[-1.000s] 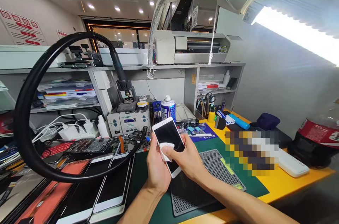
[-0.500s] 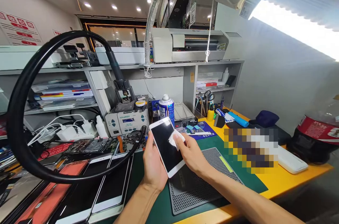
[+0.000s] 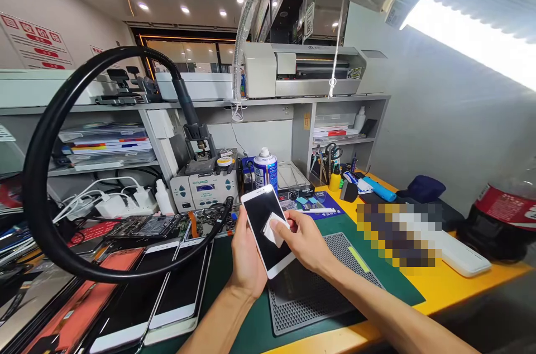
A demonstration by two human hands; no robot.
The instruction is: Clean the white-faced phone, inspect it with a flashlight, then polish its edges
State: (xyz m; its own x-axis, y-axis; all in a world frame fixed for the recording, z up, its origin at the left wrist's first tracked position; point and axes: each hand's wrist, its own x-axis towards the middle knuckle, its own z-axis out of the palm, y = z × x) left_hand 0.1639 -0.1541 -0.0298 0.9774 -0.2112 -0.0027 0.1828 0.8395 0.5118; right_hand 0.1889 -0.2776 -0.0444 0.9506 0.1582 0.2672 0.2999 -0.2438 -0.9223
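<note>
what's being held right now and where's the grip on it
The left hand holds the white phone by its left edge and lower back; the right hand pinches a white wipe against its screen.

The spray can point(image 3: 265, 172) stands on the desk point(image 3: 456, 295), with a control box point(image 3: 205, 189) just to its left and a power strip point(image 3: 113, 207) farther left. Phones point(image 3: 134, 298) lie before it, leftward; a ridged pad point(image 3: 310, 315) lies before it, rightward, on a larger mat point(image 3: 400, 281). Behind it, a printer point(image 3: 258, 70) sits on the shelf point(image 3: 293, 101). A soda bottle point(image 3: 505, 206) stands far right.
</note>
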